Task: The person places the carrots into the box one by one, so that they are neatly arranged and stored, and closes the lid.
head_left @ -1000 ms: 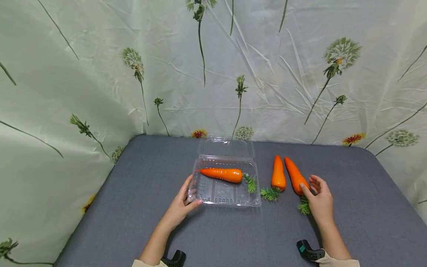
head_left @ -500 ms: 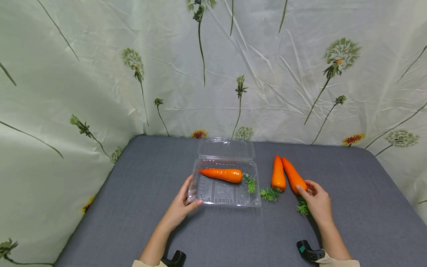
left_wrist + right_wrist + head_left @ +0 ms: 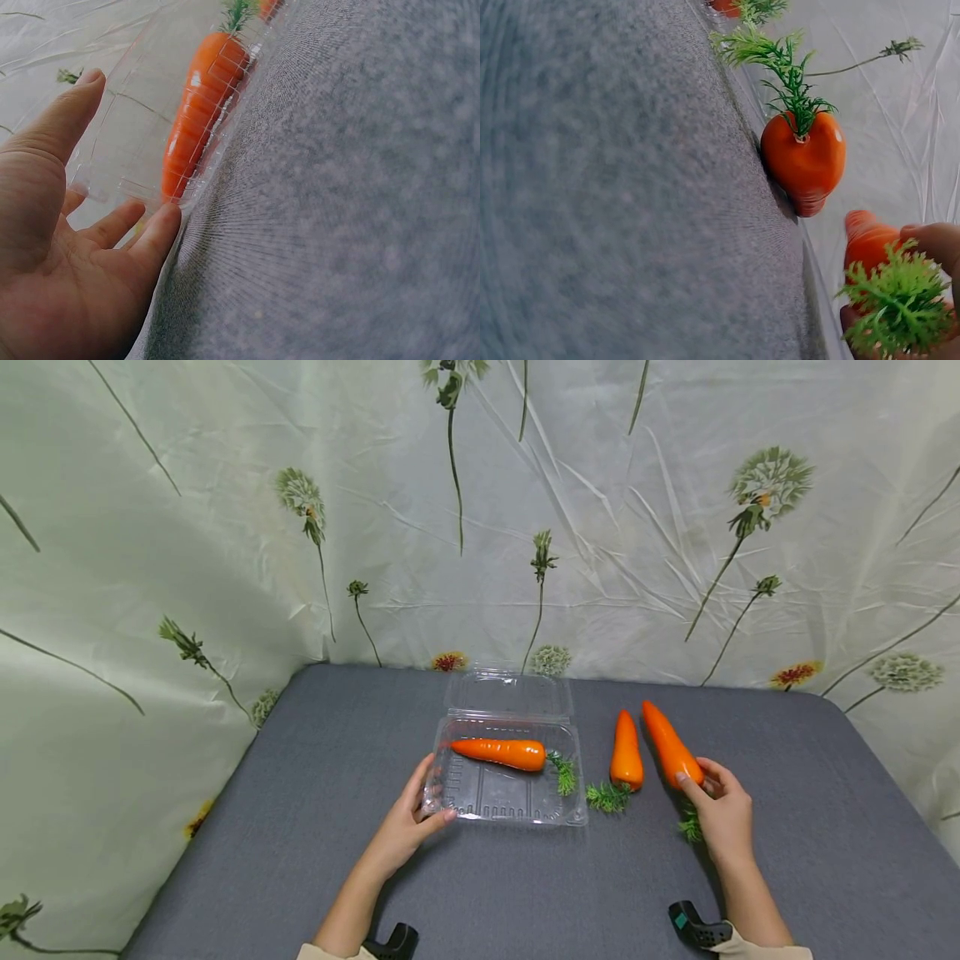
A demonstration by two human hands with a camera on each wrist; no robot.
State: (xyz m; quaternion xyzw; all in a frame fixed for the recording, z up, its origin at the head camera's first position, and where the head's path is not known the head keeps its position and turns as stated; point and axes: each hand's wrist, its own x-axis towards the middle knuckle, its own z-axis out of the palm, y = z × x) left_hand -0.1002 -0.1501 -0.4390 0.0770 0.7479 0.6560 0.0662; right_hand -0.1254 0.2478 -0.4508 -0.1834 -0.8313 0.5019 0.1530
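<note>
My left hand (image 3: 405,825) holds the near left corner of a clear plastic clamshell container (image 3: 495,793), thumb at the front edge and fingers along the left wall. One carrot (image 3: 498,752) lies crosswise inside, its green top to the right; this carrot (image 3: 202,109) shows through the wall in the left wrist view. My right hand (image 3: 723,810) grips a second carrot (image 3: 667,743) by its thick end, thumb on top. Leaves of the held carrot (image 3: 900,300) partly cover my fingers in the right wrist view. A third carrot (image 3: 626,752) lies between container and right hand.
The open lid (image 3: 510,692) leans back behind the container. Grey cloth covers the table (image 3: 525,893). A floral curtain (image 3: 637,568) hangs along its back and left side. Black wrist devices (image 3: 697,927) sit below both hands.
My right hand has closed on the right carrot near its leafy end. That carrot shifted left toward its neighbour, then back right and away. The left hand and container stay put.
</note>
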